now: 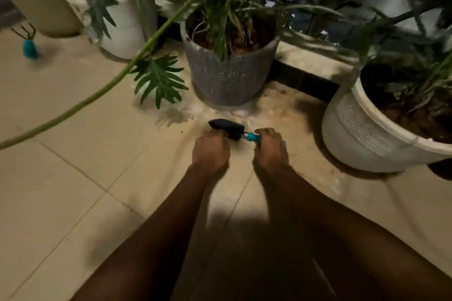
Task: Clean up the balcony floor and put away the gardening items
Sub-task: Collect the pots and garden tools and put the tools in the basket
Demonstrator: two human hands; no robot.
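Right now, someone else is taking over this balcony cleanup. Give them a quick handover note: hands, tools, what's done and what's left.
Right hand: grips the trowel by its teal handle, with the black blade pointing left, low over the tiles.
Left hand: beside the blade with fingers curled. I can't tell whether it holds anything.
Rake: lies on the tiles at far left, near the beige pot.
Soil: smeared on the tiles in front of the grey pot.
Done: nothing is visibly put away yet.
Left: clear the soil, then put away the trowel and rake.
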